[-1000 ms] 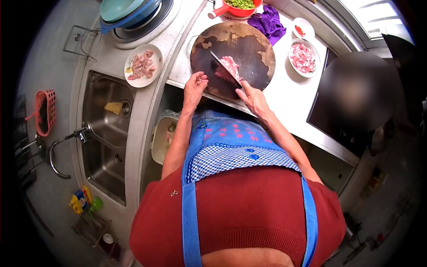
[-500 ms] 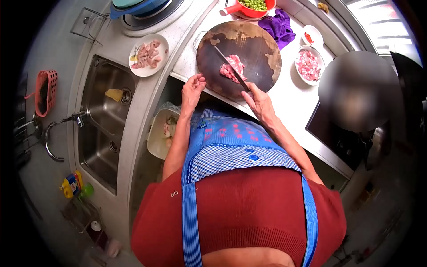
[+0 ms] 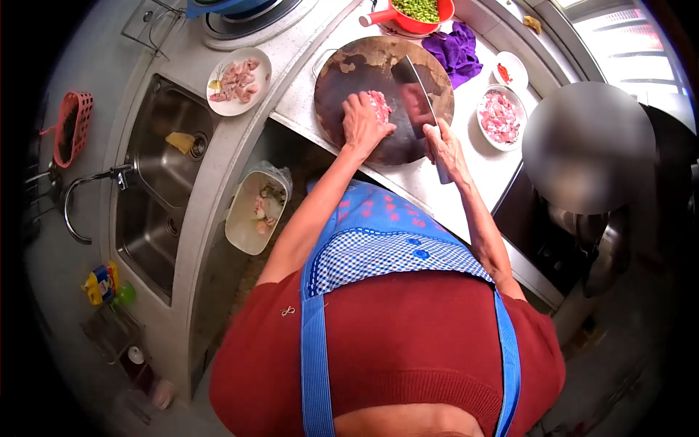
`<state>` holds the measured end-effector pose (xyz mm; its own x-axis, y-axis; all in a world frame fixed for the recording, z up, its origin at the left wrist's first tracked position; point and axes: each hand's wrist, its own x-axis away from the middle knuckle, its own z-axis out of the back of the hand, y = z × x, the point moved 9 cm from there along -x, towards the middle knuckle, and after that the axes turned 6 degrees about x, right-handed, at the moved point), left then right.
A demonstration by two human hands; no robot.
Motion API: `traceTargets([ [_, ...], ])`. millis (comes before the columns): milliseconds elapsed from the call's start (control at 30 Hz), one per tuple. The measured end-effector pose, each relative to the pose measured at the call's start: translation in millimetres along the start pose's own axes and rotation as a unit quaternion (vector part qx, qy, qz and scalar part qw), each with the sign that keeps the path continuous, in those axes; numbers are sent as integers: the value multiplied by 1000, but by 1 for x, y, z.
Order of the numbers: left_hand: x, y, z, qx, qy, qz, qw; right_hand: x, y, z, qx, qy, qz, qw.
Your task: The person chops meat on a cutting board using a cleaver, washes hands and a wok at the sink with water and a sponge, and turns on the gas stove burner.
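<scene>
A round wooden chopping board [image 3: 349,65], dark and worn, lies on the white counter. On it is a small heap of raw chopped meat [image 3: 379,107], partly covered by my left hand [image 3: 366,124], whose curled fingers and thumb hold it against the board. My right hand [image 3: 445,149] is closed on the handle of a cleaver [image 3: 416,102]. The cleaver's broad blade is turned flat-side up over the right part of the board, apart from the meat.
Right of the board are a bowl of sliced meat [image 3: 501,119] and a small dish of red pieces [image 3: 504,73]. Behind sit a purple cloth [image 3: 455,54] and a red pan [image 3: 429,28] of chopped greens. Leftward are a plate of meat [image 3: 239,102], a sink [image 3: 164,164] and a waste bin [image 3: 240,226].
My left hand has moved from the board's front edge onto the meat. The cleaver has come off the meat to the right, its blade now turned broad side up.
</scene>
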<state>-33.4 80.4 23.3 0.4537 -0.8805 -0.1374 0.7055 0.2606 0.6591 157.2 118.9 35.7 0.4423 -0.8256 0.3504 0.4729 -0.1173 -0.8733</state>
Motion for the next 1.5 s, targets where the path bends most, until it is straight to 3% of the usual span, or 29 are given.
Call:
traceTargets([
  [133,-17,3,-18,-44,7,-57,997,15,18,4,-45,-1,-27,999],
  [233,-23,5,-27,44,-109,-94,989,18,21,7,-66,4,-24,997],
  [367,-15,33,6,113,-98,-108,983,20,15,10,-67,2,-18,998],
  [433,6,59,31,101,-46,-253,961,20,4,13,-38,8,9,999],
  [533,29,52,44,79,-25,-283,955,23,-27,14,21,1,21,1000],
  [567,30,42,47,86,1,-266,960,22,-30,10,19,-1,21,1000],
  [633,32,26,45,125,-5,-207,970,25,-57,8,77,47,138,986],
  [667,30,13,42,164,-9,-149,975,23,-55,2,77,45,138,986],
  [733,31,5,36,155,-10,-136,978,20,-36,-23,145,11,151,978],
  [767,29,0,30,159,-12,-124,979,5,-5,-41,303,-49,127,943],
  [900,29,-2,30,174,-11,-119,978,10,-35,-35,250,-54,99,962],
  [967,28,-5,31,176,-9,-104,979,28,-76,-24,161,25,196,967],
  [1000,29,-7,32,178,-10,-82,980,24,-65,-28,161,26,195,967],
  [1067,32,-9,31,183,-12,-62,981,9,-16,-47,298,-41,115,947],
  [1200,29,-10,31,183,-8,-72,980,19,-47,-38,245,-27,126,961],
  [1267,29,-21,26,210,-31,-22,977,35,-68,-36,192,43,202,959],
  [1333,26,-24,25,223,-27,0,975,21,-19,-56,307,-20,118,944],
  [1367,26,-28,25,236,-22,23,971,19,-7,-54,269,-4,127,955],
  [1500,24,-34,19,213,-114,38,970,31,-48,-43,254,10,114,960],
])
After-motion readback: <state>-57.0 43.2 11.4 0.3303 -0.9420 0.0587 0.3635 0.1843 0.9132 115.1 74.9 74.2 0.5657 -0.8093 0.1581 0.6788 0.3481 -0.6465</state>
